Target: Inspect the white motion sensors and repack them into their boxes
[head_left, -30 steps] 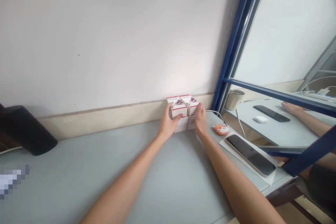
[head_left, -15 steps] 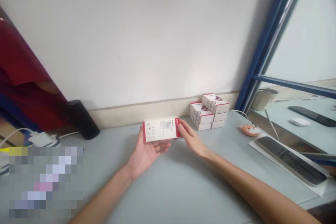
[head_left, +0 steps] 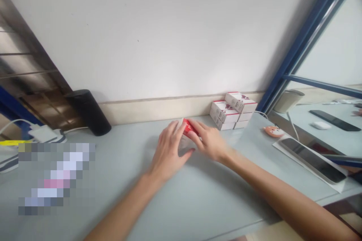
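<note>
A small white and red cardboard box (head_left: 187, 126) is held between my two hands above the grey tabletop, its red end showing. My left hand (head_left: 169, 152) covers its left side with the fingers bent over it and the thumb out below. From the right, my right hand (head_left: 210, 142) grips the red end with fingers and thumb. Most of the box is hidden by the hands. Just beyond my right hand, several similar white and red boxes (head_left: 224, 111) are stacked near the wall.
A black cylinder (head_left: 92, 115) stands by the wall at left, near a white charger (head_left: 43, 134) on a power strip. To the right lie an orange animal-face case (head_left: 273, 131) and a long dark device (head_left: 313, 160) on white paper. A blurred-out patch covers the lower left.
The box has been turned from showing its printed broad face to showing its red end. My left hand has rolled from palm up beneath it to fingers over it. The view has shifted slightly.
</note>
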`<state>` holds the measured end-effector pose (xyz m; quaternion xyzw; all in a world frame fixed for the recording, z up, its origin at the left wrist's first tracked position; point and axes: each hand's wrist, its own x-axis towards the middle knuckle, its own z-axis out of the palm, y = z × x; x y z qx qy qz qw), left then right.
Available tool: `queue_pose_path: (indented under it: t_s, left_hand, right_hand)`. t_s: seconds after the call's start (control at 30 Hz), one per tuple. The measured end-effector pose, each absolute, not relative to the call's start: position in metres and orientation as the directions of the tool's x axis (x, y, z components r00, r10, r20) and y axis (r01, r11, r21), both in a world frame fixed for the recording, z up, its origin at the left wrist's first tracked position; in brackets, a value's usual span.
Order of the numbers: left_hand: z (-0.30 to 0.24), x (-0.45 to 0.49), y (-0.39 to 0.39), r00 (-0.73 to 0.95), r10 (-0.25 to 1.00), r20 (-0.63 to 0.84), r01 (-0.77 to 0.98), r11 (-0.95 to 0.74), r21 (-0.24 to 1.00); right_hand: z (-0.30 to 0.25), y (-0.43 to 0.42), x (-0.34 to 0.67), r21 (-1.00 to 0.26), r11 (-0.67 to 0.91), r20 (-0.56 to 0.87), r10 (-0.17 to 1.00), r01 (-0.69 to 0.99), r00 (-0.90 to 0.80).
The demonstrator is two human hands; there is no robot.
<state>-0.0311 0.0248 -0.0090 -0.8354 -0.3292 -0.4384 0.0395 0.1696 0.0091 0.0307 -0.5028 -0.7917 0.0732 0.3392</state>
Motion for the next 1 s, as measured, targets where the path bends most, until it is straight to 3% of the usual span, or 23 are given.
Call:
queue_pose_path:
  t_s: [0.07, 0.13, 0.23, 0.33, 0.43, 0.53, 0.6, 0.7, 0.8, 0.9, 1.0]
  left_hand:
    - [-0.01, -0.032, 0.026, 0.368, 0.501, 0.783, 0.577, -0.783, 0.23]
    - [-0.012, -0.037, 0.03, 0.394, 0.495, 0.774, 0.563, -0.796, 0.222]
    - [-0.012, -0.044, 0.033, 0.501, 0.462, 0.731, 0.534, -0.831, 0.159]
    - [-0.008, -0.046, 0.031, 0.56, 0.384, 0.734, 0.495, -0.865, 0.074]
    - [-0.003, -0.045, 0.026, 0.558, 0.365, 0.746, 0.514, -0.857, 0.035]
    - [0.001, -0.044, 0.022, 0.528, 0.393, 0.752, 0.561, -0.827, 0.038]
    - [0.002, -0.042, 0.021, 0.481, 0.445, 0.755, 0.606, -0.792, 0.081]
    - [0.002, -0.039, 0.019, 0.402, 0.512, 0.759, 0.664, -0.734, 0.143]
    - [0.003, -0.037, 0.019, 0.388, 0.494, 0.778, 0.684, -0.72, 0.116]
    - [0.003, -0.04, 0.022, 0.403, 0.459, 0.792, 0.692, -0.719, 0.065]
    - [0.002, -0.044, 0.028, 0.41, 0.43, 0.804, 0.704, -0.71, 0.021]
  right_hand:
    - [0.036, 0.007, 0.166, -0.392, 0.52, 0.431, 0.833, 0.759, -0.348]
    - [0.035, 0.008, 0.169, -0.415, 0.528, 0.443, 0.829, 0.741, -0.342]
    - [0.027, 0.013, 0.181, -0.625, 0.465, 0.459, 0.869, 0.628, -0.186]
    - [0.023, 0.018, 0.191, -0.855, 0.354, 0.378, 0.926, 0.378, -0.013]
    - [0.021, 0.024, 0.193, -0.923, 0.266, 0.286, 0.958, 0.277, 0.035]
    - [0.017, 0.028, 0.192, -0.827, 0.362, 0.455, 0.88, 0.429, 0.135]
    - [0.015, 0.027, 0.192, -0.64, 0.454, 0.664, 0.733, 0.621, 0.148]
    - [0.017, 0.022, 0.193, -0.296, 0.531, 0.829, 0.556, 0.794, -0.063]
    - [0.023, 0.016, 0.194, -0.095, 0.665, 0.827, 0.468, 0.741, -0.313]
    - [0.027, 0.011, 0.197, -0.131, 0.761, 0.801, 0.459, 0.636, -0.385]
    - [0.028, 0.01, 0.198, -0.248, 0.76, 0.748, 0.544, 0.601, -0.38]
